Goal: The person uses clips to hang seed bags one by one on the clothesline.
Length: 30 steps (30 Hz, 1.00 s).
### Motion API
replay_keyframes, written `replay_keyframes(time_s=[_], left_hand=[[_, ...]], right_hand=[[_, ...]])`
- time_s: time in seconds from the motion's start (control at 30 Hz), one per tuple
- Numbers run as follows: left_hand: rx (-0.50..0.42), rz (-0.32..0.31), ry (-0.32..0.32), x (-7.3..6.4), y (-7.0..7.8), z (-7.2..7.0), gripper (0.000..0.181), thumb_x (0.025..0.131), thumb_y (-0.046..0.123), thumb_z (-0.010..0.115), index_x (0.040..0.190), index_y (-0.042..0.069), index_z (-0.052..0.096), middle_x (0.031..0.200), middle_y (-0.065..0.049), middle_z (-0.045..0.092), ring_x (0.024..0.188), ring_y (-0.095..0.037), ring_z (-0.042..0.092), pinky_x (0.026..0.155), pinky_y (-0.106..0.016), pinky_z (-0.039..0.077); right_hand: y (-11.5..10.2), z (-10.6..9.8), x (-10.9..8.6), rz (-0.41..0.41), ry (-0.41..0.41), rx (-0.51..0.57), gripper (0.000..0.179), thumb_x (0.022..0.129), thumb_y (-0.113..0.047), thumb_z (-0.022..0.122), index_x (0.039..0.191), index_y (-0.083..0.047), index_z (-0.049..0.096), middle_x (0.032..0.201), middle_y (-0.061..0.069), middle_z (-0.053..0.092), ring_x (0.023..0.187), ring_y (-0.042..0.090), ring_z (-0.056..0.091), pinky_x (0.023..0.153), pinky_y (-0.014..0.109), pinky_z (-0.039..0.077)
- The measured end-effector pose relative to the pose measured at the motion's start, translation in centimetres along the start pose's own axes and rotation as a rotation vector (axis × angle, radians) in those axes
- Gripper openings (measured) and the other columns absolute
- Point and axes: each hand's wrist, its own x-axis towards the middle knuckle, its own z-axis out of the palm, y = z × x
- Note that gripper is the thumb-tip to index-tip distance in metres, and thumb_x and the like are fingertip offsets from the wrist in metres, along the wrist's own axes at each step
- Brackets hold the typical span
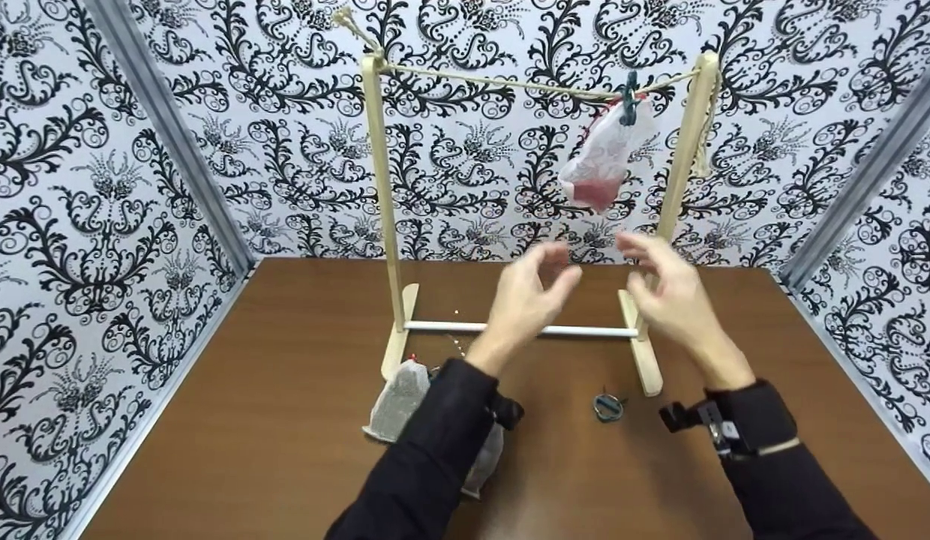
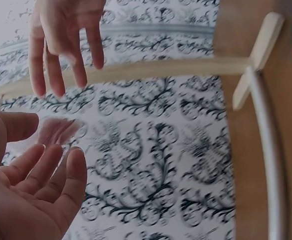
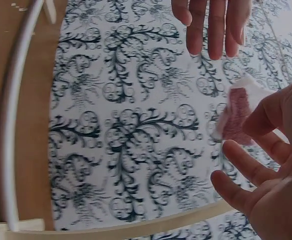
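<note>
My left hand (image 1: pixel 526 296) and right hand (image 1: pixel 679 296) are raised in mid-air before the wooden rack (image 1: pixel 385 202), fingers loosely bent and nothing held. They face each other with a gap between them. Above and behind them, a thin white cloth piece (image 1: pixel 604 157) with a pinkish-red patch hangs tilted from the rope (image 1: pixel 502 79). A dark green clothespin (image 1: pixel 628 105) fastens its top to the rope near the right post. In the right wrist view the red patch (image 3: pixel 238 112) shows behind my right thumb, apart from the fingers.
Greyish cloth pieces (image 1: pixel 399 401) lie on the brown table (image 1: pixel 247 420), partly hidden under my left sleeve. A small dark green clothespin-like item (image 1: pixel 607 406) lies near the rack's right foot. A white bar (image 1: pixel 589 331) joins the feet. Patterned walls enclose the table.
</note>
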Motion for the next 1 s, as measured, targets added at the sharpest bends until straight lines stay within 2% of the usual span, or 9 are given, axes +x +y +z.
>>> replay_keyframes(time_s=[0.03,0.17,0.3,0.43,0.53,0.63,0.7,0.83,1.0], left_hand=[[0.001,-0.007,-0.003,-0.5,-0.4,0.5,0.037,0.097,0.021,0.071,0.131,0.008,0.063,0.124,-0.007,0.072,0.111,-0.016,0.067,0.097,-0.022,0.053],[0.026,-0.047,-0.031,-2.1,-1.9,2.4,0.038,0.096,0.022,0.071,0.132,0.009,0.063,0.122,-0.007,0.072,0.107,-0.018,0.069,0.090,-0.020,0.055],[0.123,-0.017,-0.055,-3.4,-3.1,3.9,0.037,0.096,0.021,0.071,0.130,0.007,0.064,0.121,-0.009,0.073,0.107,-0.019,0.070,0.093,-0.022,0.055],[0.322,0.101,-0.082,-4.7,-4.0,5.0,0.034,0.096,0.023,0.071,0.126,0.008,0.066,0.119,-0.007,0.074,0.108,-0.019,0.071,0.096,-0.025,0.056],[0.485,0.216,-0.088,-5.6,-4.7,5.5,0.032,0.096,0.027,0.072,0.124,0.012,0.069,0.115,-0.002,0.074,0.105,-0.016,0.072,0.092,-0.025,0.058],[0.594,0.300,-0.079,-6.3,-5.3,5.9,0.029,0.095,0.030,0.073,0.119,0.014,0.071,0.110,0.000,0.074,0.101,-0.014,0.072,0.086,-0.025,0.059],[0.634,0.324,-0.085,-6.8,-5.7,6.4,0.028,0.094,0.032,0.073,0.116,0.015,0.072,0.107,0.001,0.073,0.097,-0.013,0.071,0.082,-0.025,0.059],[0.683,0.297,-0.138,-7.9,-6.6,7.6,0.025,0.092,0.033,0.074,0.112,0.018,0.073,0.101,0.004,0.073,0.089,-0.013,0.072,0.074,-0.027,0.059],[0.730,0.168,-0.209,-9.0,-7.8,9.0,0.024,0.088,0.036,0.077,0.105,0.020,0.074,0.094,0.005,0.073,0.084,-0.016,0.073,0.067,-0.029,0.058]], right_hand=[[0.4,0.3,-0.5,-0.021,-0.020,-0.021,0.057,0.085,0.019,0.055,0.140,0.002,0.056,0.134,0.021,0.065,0.117,0.032,0.062,0.099,0.006,0.043],[2.1,1.7,-2.4,-0.074,-0.116,-0.059,0.063,0.080,0.022,0.058,0.139,-0.001,0.059,0.132,0.017,0.067,0.117,0.032,0.062,0.104,0.006,0.040],[3.4,2.7,-4.3,-0.112,-0.175,-0.026,0.065,0.075,0.025,0.057,0.136,0.001,0.061,0.131,0.018,0.068,0.124,0.039,0.062,0.114,0.006,0.031],[4.6,3.3,-5.8,-0.167,-0.238,-0.001,0.062,0.072,0.026,0.058,0.130,0.004,0.063,0.126,0.021,0.070,0.122,0.035,0.064,0.115,0.003,0.027],[5.4,3.5,-6.7,-0.166,-0.307,0.005,0.063,0.072,0.025,0.058,0.130,0.002,0.063,0.124,0.018,0.070,0.118,0.028,0.066,0.110,0.004,0.034],[6.2,3.7,-7.4,-0.120,-0.380,-0.003,0.065,0.073,0.024,0.057,0.133,0.000,0.063,0.129,0.016,0.070,0.119,0.029,0.065,0.110,0.012,0.042],[6.8,3.8,-7.9,-0.095,-0.421,-0.032,0.062,0.075,0.023,0.056,0.132,0.000,0.064,0.127,0.016,0.071,0.115,0.030,0.066,0.104,0.022,0.050],[7.8,3.9,-8.8,-0.031,-0.527,-0.048,0.055,0.077,0.021,0.056,0.129,0.005,0.063,0.119,0.019,0.071,0.107,0.032,0.067,0.095,0.040,0.057],[8.6,4.0,-9.7,0.042,-0.644,0.010,0.055,0.079,0.021,0.055,0.132,0.007,0.061,0.124,0.021,0.070,0.114,0.036,0.067,0.101,0.041,0.056]])
